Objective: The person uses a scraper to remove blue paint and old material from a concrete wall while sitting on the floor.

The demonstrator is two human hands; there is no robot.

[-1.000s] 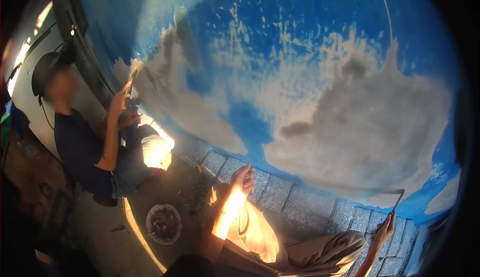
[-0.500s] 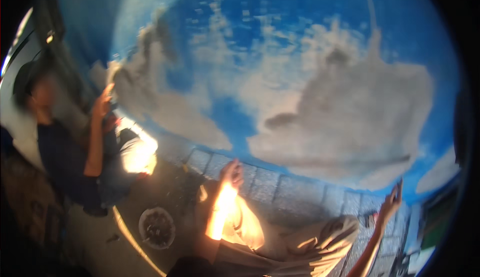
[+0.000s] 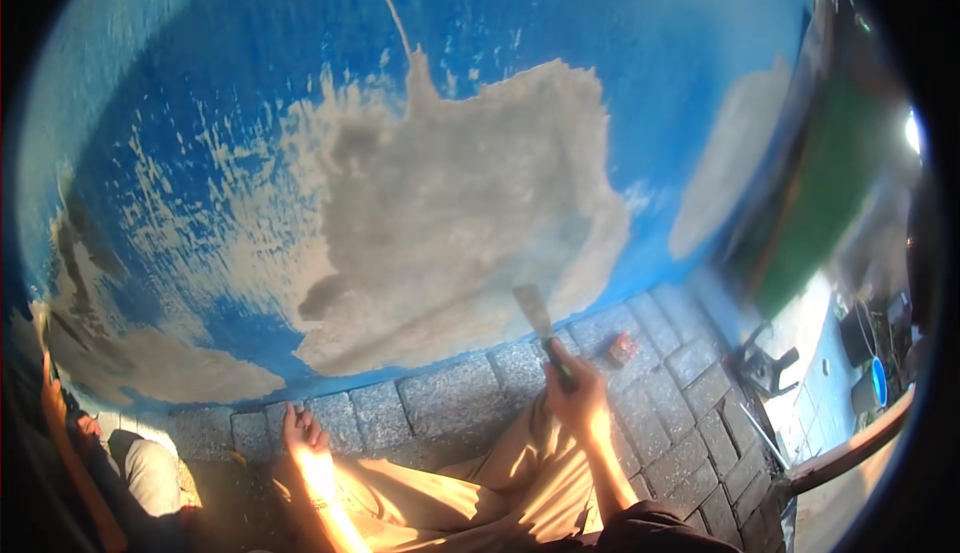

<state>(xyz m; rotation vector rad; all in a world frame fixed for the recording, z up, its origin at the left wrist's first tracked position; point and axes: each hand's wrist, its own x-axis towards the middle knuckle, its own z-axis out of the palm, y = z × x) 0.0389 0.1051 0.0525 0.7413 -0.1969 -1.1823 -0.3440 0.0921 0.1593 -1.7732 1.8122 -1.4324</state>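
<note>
My right hand (image 3: 580,398) is closed round the dark handle of a scraper (image 3: 534,309). Its flat metal blade points up, in front of the lower part of a blue wall (image 3: 690,63) with flaked paint. Behind the blade spreads a large bare grey patch (image 3: 460,193); whether blade and wall touch I cannot tell. My left hand (image 3: 307,441) is near the foot of the wall, above my lap, its fingers loosely curled and apart, with nothing visible in them. My legs in tan trousers (image 3: 430,488) are folded beneath both hands.
Grey paving blocks (image 3: 450,393) run along the wall's foot. A small reddish lump (image 3: 622,349) lies right of the scraper. At the left edge another person's hand (image 3: 52,388) holds a tool against the wall. A blurred green panel (image 3: 820,203) and a wooden bar (image 3: 855,443) stand at right.
My view has swung right, so the wall patch and both hands appear further left. The other person has slid to the left edge. The scraper in my right hand now shows clearly.
</note>
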